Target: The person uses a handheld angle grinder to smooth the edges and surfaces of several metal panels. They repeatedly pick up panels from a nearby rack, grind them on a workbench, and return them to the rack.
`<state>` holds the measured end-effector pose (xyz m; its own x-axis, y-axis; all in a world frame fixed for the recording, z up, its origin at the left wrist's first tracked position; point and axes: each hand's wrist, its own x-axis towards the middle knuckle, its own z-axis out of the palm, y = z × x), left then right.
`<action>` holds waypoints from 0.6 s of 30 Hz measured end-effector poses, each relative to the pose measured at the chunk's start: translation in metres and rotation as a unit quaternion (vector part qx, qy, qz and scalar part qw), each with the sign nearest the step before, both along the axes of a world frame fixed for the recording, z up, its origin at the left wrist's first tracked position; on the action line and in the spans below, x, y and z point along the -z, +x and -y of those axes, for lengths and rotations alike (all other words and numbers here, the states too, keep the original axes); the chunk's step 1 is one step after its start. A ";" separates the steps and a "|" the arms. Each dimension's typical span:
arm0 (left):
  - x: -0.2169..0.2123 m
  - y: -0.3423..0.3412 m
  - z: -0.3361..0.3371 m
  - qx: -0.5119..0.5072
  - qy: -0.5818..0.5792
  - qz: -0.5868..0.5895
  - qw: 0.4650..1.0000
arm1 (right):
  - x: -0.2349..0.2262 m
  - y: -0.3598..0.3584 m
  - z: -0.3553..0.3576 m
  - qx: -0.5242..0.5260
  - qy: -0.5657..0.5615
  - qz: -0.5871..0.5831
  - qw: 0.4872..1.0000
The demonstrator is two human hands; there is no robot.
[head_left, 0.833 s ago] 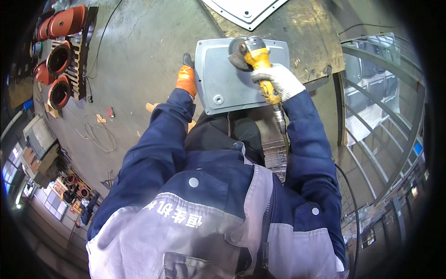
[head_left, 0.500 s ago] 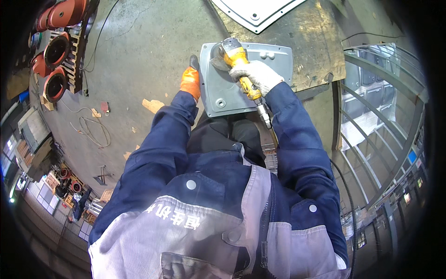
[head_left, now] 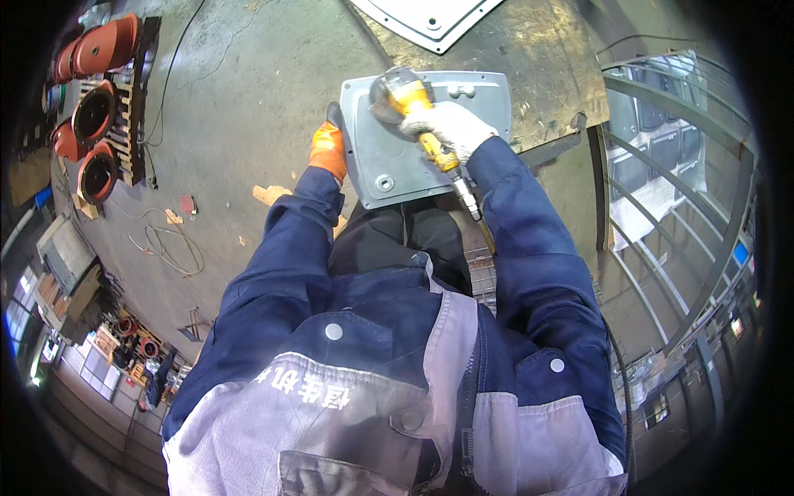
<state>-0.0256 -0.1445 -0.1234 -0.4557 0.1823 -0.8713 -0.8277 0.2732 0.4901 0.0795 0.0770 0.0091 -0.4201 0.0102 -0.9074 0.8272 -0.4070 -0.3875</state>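
Note:
A grey metal panel (head_left: pixel 418 178) with rounded corners and small rim holes lies in front of me, its near edge over my lap. My left hand (head_left: pixel 329 150), in an orange glove with dark fingertips, holds the panel's left edge; its fingers partly hide behind the rim. In a white glove, my right hand (head_left: pixel 455 128) is wrapped around a yellow air-powered disc grinder (head_left: pixel 411 101). The grinder's round head is over the panel's upper left part; whether the disc touches the surface I cannot tell. A metal hose coupling (head_left: pixel 466 197) trails from its handle toward me.
A worn worktable (head_left: pixel 558 78) extends to the right, with a white panel (head_left: pixel 432 23) at its far side. Further right, a metal frame (head_left: pixel 662 107) stands beside several grey panels. Red round castings (head_left: pixel 98 116) on pallets and a coiled cord (head_left: pixel 178 252) are on the left floor.
The whole view has shifted slightly, so things appear a little further left and higher. Both hands keep their hold on panel and grinder.

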 end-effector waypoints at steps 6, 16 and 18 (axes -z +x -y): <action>-0.011 0.001 -0.006 -0.013 0.027 0.000 1.000 | 0.001 0.000 0.006 -0.013 0.003 -0.033 0.999; -0.002 0.000 -0.003 0.000 -0.015 -0.005 1.000 | 0.021 0.040 -0.030 0.035 0.055 0.010 0.998; -0.001 0.000 0.000 0.024 -0.006 -0.032 0.999 | 0.024 0.050 -0.039 0.052 0.050 0.004 0.997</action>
<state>-0.0254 -0.1444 -0.1226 -0.5016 0.1945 -0.8429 -0.7807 0.3180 0.5380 0.1298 0.1158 -0.0152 -0.4052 0.1447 -0.9027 0.7857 -0.4498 -0.4247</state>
